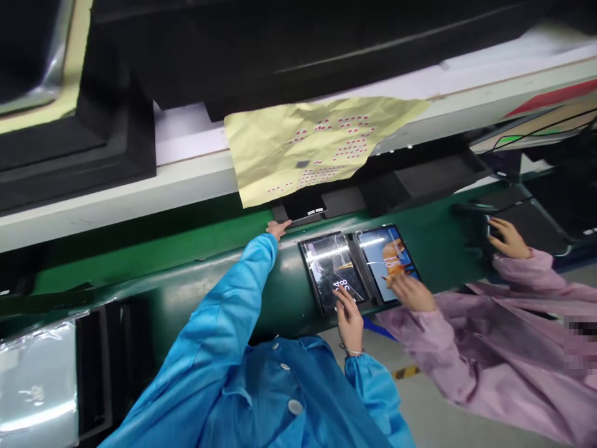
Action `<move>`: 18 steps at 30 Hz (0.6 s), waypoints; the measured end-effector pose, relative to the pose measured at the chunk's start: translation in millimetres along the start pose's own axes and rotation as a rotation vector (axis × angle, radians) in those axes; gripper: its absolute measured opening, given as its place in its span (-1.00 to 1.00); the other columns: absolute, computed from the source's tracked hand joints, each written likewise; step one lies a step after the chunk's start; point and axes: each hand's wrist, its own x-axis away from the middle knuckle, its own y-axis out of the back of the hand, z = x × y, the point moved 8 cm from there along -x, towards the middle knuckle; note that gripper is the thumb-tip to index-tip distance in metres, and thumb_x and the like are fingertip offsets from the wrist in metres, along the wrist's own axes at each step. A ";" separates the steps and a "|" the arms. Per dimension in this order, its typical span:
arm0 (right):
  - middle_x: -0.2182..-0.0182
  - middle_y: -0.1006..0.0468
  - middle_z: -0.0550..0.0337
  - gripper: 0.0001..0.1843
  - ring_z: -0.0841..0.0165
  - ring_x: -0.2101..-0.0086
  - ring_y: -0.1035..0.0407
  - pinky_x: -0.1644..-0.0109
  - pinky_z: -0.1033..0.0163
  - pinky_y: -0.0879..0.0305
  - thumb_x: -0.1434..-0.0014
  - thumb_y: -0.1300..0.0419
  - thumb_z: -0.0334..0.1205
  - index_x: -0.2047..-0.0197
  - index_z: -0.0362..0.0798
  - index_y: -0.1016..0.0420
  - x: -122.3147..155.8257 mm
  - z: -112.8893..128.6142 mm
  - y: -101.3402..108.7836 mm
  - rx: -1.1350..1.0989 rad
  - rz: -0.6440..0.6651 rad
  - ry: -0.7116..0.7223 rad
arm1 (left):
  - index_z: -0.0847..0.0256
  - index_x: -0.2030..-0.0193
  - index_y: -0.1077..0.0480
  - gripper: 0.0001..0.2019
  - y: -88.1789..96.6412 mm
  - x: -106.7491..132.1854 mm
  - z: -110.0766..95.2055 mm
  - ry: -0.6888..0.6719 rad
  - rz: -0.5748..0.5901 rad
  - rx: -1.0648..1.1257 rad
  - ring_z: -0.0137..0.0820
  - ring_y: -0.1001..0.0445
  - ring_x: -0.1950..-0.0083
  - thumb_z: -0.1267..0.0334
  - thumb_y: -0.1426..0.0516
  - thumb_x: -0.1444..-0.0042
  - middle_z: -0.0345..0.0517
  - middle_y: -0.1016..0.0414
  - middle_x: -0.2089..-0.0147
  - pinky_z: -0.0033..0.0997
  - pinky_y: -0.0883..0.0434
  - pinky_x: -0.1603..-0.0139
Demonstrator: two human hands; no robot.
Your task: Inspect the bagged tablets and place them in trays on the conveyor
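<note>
Head view: the open left grip (278, 229) rests on the green belt (153, 267) just beside a black tablet (304, 206); the open right grip (349, 320) touches a second tablet (329, 264), beside a co-worker's hand (408, 292). Risk: crowded hands could scratch or knock the exposed screens.

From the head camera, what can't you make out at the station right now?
Black slab: far end hidden under the yellow sheet.
Left tablet: screen text lost to glare, lower edge covered by the right hand.
Dark object: shadowed behind a co-worker's hand.
Silver bag: cut off by the left edge.
</note>
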 end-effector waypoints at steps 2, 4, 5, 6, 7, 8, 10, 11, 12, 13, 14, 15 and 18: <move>-0.20 -0.50 -0.08 -0.56 0.10 -0.21 -0.38 -0.35 -0.14 -0.23 -0.38 -0.06 0.03 -0.05 -0.04 -0.61 5.5 -7.0 5.8 0.000 -0.021 -0.016 | 0.25 -0.18 -0.40 -0.64 -9.7 -7.7 -1.0 0.055 0.005 0.097 -0.25 -0.54 -0.02 0.14 -0.21 -0.34 0.04 -0.48 -0.12 -0.14 -0.58 0.02; -0.16 -0.53 -0.08 -0.56 0.08 -0.20 -0.39 -0.33 -0.19 -0.24 -0.36 -0.07 0.07 -0.01 -0.03 -0.62 8.6 -14.5 9.0 -0.002 -0.037 -0.036 | 0.26 -0.17 -0.40 -0.65 -11.8 -12.0 -0.9 0.096 0.008 0.185 -0.26 -0.54 -0.01 0.14 -0.21 -0.33 0.03 -0.48 -0.11 -0.16 -0.58 0.03; -0.13 -0.55 -0.09 -0.55 0.06 -0.19 -0.40 -0.30 -0.21 -0.28 -0.35 -0.07 0.09 0.00 -0.03 -0.63 9.0 -17.6 9.1 -0.004 -0.039 -0.046 | 0.27 -0.16 -0.41 -0.66 -10.6 -13.6 -1.4 0.114 0.012 0.229 -0.27 -0.54 0.00 0.15 -0.21 -0.33 0.03 -0.48 -0.10 -0.17 -0.58 0.04; -0.11 -0.57 -0.10 -0.53 0.04 -0.17 -0.42 -0.27 -0.22 -0.32 -0.35 -0.07 0.12 0.02 -0.03 -0.63 8.6 -19.7 7.9 -0.007 -0.034 -0.055 | 0.27 -0.15 -0.41 -0.67 -8.2 -14.9 -2.8 0.127 0.016 0.274 -0.28 -0.54 0.01 0.17 -0.22 -0.33 0.03 -0.49 -0.09 -0.18 -0.58 0.05; -0.09 -0.58 -0.11 -0.52 0.02 -0.15 -0.44 -0.24 -0.23 -0.35 -0.35 -0.06 0.13 0.02 -0.03 -0.64 7.4 -20.4 5.5 -0.012 -0.021 -0.061 | 0.27 -0.14 -0.41 -0.68 -4.8 -15.8 -5.3 0.134 0.024 0.322 -0.29 -0.54 0.02 0.18 -0.22 -0.33 0.02 -0.49 -0.08 -0.19 -0.58 0.05; -0.08 -0.58 -0.12 -0.51 0.01 -0.14 -0.44 -0.22 -0.23 -0.37 -0.35 -0.05 0.13 0.03 -0.04 -0.64 5.4 -19.4 1.9 -0.018 -0.001 -0.063 | 0.27 -0.14 -0.41 -0.69 -0.4 -15.8 -8.6 0.131 0.035 0.373 -0.29 -0.54 0.03 0.20 -0.22 -0.32 0.02 -0.49 -0.08 -0.20 -0.59 0.06; -0.10 -0.57 -0.13 -0.50 0.01 -0.15 -0.44 -0.23 -0.22 -0.38 -0.36 -0.04 0.12 0.02 -0.05 -0.64 -0.1 -12.1 -7.0 -0.031 0.048 -0.049 | 0.27 -0.15 -0.41 -0.69 13.2 -11.6 -15.7 0.094 0.064 0.486 -0.30 -0.56 0.03 0.25 -0.23 -0.31 0.01 -0.50 -0.08 -0.21 -0.59 0.06; -0.12 -0.56 -0.12 -0.51 0.02 -0.16 -0.43 -0.25 -0.22 -0.36 -0.37 -0.04 0.11 0.01 -0.05 -0.64 -3.1 -6.2 -11.8 -0.039 0.071 -0.034 | 0.27 -0.15 -0.41 -0.69 23.5 -6.3 -17.3 0.063 0.077 0.544 -0.30 -0.56 0.03 0.28 -0.23 -0.31 0.01 -0.51 -0.09 -0.20 -0.60 0.05; -0.13 -0.55 -0.11 -0.52 0.02 -0.17 -0.42 -0.27 -0.22 -0.35 -0.38 -0.04 0.10 0.02 -0.05 -0.64 -5.9 0.4 -16.3 -0.047 0.089 -0.018 | 0.27 -0.15 -0.41 -0.70 36.7 1.4 -15.8 0.031 0.087 0.597 -0.30 -0.57 0.02 0.31 -0.23 -0.30 0.00 -0.52 -0.09 -0.20 -0.60 0.03; -0.13 -0.55 -0.10 -0.52 0.03 -0.17 -0.42 -0.26 -0.21 -0.35 -0.38 -0.04 0.10 0.02 -0.04 -0.64 -8.3 7.3 -20.8 -0.054 0.104 -0.002 | 0.28 -0.13 -0.42 -0.70 52.9 11.7 -10.4 0.001 0.090 0.642 -0.30 -0.58 0.02 0.34 -0.24 -0.29 0.00 -0.53 -0.08 -0.19 -0.60 0.01; -0.12 -0.55 -0.09 -0.53 0.05 -0.14 -0.45 -0.24 -0.18 -0.39 -0.39 -0.03 0.09 0.01 -0.04 -0.64 -10.1 13.9 -25.5 -0.061 0.118 0.011 | 0.29 -0.12 -0.43 -0.71 72.1 24.1 -0.5 -0.024 0.084 0.679 -0.31 -0.59 0.01 0.37 -0.25 -0.27 0.00 -0.55 -0.07 -0.20 -0.59 -0.01; -0.11 -0.56 -0.08 -0.54 0.07 -0.09 -0.48 -0.19 -0.15 -0.44 -0.39 -0.04 0.08 0.01 -0.03 -0.63 -11.1 20.1 -30.5 -0.068 0.134 0.023 | 0.29 -0.11 -0.43 -0.69 93.4 38.3 14.0 -0.038 0.070 0.705 -0.31 -0.59 0.02 0.41 -0.26 -0.24 -0.01 -0.56 -0.06 -0.19 -0.58 -0.04; -0.11 -0.56 -0.05 -0.60 0.15 0.01 -0.55 -0.03 0.00 -0.55 -0.41 -0.03 0.00 0.00 -0.02 -0.61 -9.1 35.7 -48.9 -0.090 0.201 0.060 | 0.27 -0.14 -0.43 -0.59 162.7 85.5 73.0 -0.058 -0.003 0.741 -0.31 -0.60 0.00 0.48 -0.27 -0.13 -0.01 -0.59 -0.06 -0.21 -0.54 -0.13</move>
